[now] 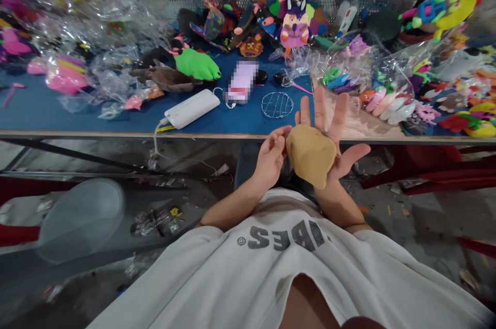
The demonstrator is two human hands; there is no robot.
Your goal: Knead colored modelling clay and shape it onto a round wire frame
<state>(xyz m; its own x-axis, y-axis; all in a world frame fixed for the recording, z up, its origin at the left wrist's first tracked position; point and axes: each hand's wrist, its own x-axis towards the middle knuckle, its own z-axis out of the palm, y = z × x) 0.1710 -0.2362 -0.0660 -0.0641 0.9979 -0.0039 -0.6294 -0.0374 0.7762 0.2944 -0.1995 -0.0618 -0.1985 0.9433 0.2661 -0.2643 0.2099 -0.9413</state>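
A flattened piece of tan modelling clay lies across the palm of my right hand. That hand is open, its fingers spread and stretched toward the table, with the thumb out to the side. My left hand is closed, its curled fingertips and thumb at the clay's left edge, seemingly pinching it. Both hands are just in front of the table edge, above my lap. Beyond them on the blue table is a round wire grid. The clay hides most of the right palm.
A white power bank with a cable stands near a phone. Bright green clay lies behind them. Colourful clay figures and plastic bags crowd the back and sides. A grey round stool is at lower left.
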